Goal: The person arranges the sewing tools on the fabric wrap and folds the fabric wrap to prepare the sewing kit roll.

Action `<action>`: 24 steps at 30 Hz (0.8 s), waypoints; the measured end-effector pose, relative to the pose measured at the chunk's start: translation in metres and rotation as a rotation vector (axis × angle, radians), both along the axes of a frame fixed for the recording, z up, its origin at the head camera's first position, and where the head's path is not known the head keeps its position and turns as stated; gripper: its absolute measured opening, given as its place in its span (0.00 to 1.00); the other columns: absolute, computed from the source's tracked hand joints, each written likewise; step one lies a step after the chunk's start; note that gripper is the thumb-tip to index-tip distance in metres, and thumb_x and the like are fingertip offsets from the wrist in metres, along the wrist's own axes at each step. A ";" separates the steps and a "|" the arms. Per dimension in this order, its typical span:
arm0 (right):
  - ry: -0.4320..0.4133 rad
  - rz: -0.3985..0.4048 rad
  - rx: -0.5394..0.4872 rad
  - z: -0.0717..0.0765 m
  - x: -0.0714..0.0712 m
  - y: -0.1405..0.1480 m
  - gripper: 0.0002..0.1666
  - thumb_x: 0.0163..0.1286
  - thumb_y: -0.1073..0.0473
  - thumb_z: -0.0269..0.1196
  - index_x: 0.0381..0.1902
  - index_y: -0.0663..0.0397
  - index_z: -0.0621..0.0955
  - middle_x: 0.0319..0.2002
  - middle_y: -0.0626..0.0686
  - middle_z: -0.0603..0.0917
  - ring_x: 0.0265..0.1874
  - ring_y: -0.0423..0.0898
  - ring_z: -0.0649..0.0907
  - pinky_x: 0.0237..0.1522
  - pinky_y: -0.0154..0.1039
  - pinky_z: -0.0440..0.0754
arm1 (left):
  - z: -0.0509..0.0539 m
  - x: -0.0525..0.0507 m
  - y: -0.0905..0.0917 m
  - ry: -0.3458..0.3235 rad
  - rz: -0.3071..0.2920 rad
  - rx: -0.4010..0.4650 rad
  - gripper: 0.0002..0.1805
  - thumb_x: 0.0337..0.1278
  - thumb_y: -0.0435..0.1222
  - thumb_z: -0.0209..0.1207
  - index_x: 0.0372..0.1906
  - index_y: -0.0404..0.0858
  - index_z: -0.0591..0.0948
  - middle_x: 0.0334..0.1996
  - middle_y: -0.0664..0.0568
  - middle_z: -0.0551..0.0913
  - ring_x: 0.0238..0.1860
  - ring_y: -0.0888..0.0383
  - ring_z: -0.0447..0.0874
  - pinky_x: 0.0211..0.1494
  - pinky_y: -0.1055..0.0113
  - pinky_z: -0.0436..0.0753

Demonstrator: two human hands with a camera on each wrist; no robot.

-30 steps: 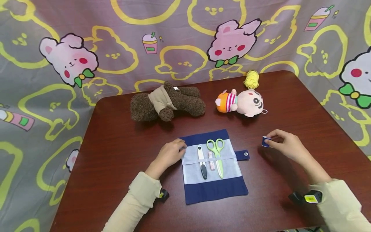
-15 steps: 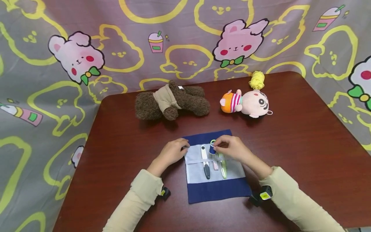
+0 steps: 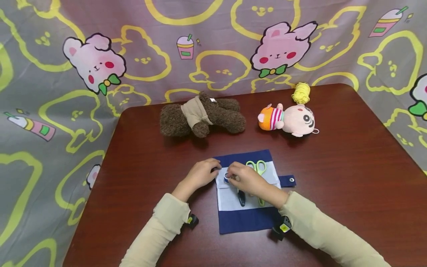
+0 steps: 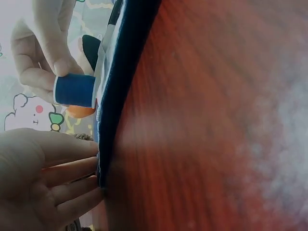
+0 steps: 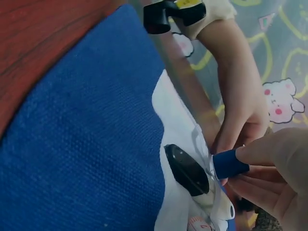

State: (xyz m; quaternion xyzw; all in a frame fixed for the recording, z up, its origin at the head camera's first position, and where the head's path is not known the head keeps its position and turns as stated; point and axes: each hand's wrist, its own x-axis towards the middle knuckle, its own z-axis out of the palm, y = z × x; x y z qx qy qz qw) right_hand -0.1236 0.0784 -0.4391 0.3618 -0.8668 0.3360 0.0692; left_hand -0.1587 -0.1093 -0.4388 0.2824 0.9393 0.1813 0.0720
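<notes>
My right hand [image 3: 246,180] pinches a blue thread spool [image 4: 75,90] between thumb and fingers. In the left wrist view the spool's white end meets the pale pocket of a navy fabric roll [image 3: 247,221], which lies unfolded. My left hand [image 3: 201,173] rests at the roll's left edge, its fingers fairly straight and touching the cloth. Green-handled scissors [image 3: 256,167] sit in the pocket, partly covered by my right hand. A slim tool with a black end [image 5: 187,169] is tucked beside them, mostly hidden in the head view. A small pink-and-white item [image 5: 199,223] shows in the right wrist view.
Behind the roll lie a brown plush bear [image 3: 220,115] and a plush doll [image 3: 290,119] in a striped top. Yellow yarn [image 3: 301,93] sits near the back edge of the wooden table [image 3: 143,148]. A snap strap [image 3: 287,181] sticks out on the roll's right.
From the table right of the roll, my right hand has carried the spool leftward, over the scissors, to the pocket's left part. My left hand has stayed at the roll's edge.
</notes>
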 end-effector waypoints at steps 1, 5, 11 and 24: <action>0.016 0.009 0.013 0.000 0.000 -0.001 0.06 0.50 0.68 0.66 0.27 0.57 0.79 0.31 0.50 0.77 0.29 0.41 0.79 0.31 0.31 0.77 | 0.000 0.000 0.000 -0.002 0.001 -0.001 0.10 0.56 0.35 0.55 0.42 0.41 0.81 0.51 0.51 0.77 0.52 0.55 0.74 0.53 0.60 0.72; 0.047 0.040 0.051 -0.002 -0.001 -0.003 0.06 0.51 0.68 0.65 0.29 0.58 0.79 0.31 0.50 0.76 0.29 0.40 0.79 0.31 0.31 0.77 | 0.000 0.000 0.000 -0.002 -0.001 -0.005 0.10 0.56 0.35 0.55 0.42 0.41 0.81 0.51 0.51 0.77 0.53 0.55 0.74 0.53 0.60 0.72; 0.031 0.068 0.077 -0.005 -0.003 -0.004 0.05 0.53 0.68 0.64 0.28 0.57 0.78 0.30 0.49 0.75 0.29 0.40 0.78 0.31 0.31 0.76 | 0.002 0.000 0.001 0.007 -0.004 -0.005 0.10 0.56 0.35 0.55 0.42 0.40 0.81 0.50 0.50 0.77 0.53 0.55 0.74 0.53 0.61 0.72; -0.196 0.093 0.085 0.000 -0.013 -0.003 0.08 0.55 0.65 0.63 0.36 0.57 0.80 0.29 0.50 0.80 0.27 0.39 0.79 0.29 0.29 0.75 | 0.001 0.001 0.001 0.036 -0.003 -0.006 0.09 0.55 0.35 0.55 0.40 0.41 0.82 0.49 0.51 0.78 0.51 0.55 0.75 0.52 0.61 0.72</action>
